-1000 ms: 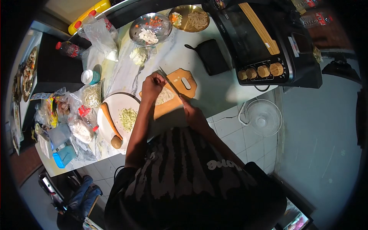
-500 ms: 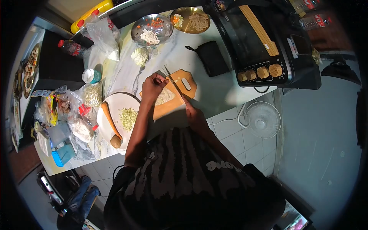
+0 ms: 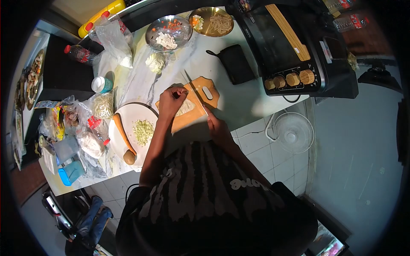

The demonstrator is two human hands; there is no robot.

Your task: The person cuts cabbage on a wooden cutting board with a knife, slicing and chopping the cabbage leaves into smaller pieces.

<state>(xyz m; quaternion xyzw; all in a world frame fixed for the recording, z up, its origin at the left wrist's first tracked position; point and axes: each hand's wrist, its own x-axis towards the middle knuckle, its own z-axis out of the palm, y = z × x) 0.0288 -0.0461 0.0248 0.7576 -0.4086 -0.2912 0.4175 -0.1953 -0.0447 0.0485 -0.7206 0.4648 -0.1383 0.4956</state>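
My right hand grips the handle of a kitchen knife, its blade lying slantwise across a wooden cutting board. My left hand is over the board's left part, left of the blade. Its fingers are curled and pinched together; whatever is in them is too small to make out. Beneath and beside this hand, pale sliced food rests on the board. Left of my left forearm sits a large round pale plate with chopped light-green pieces and a curved wooden tool with a rounded end.
Behind the board are a cabbage piece, a steel bowl, a gold-coloured plate and a black pouch. A black oven stands right. Bags, bottles and a blue container crowd the left; a fan is on the floor.
My left hand has shifted slightly down and away from the blade, its fingers more curled. The knife has moved slightly to the right with my right hand.
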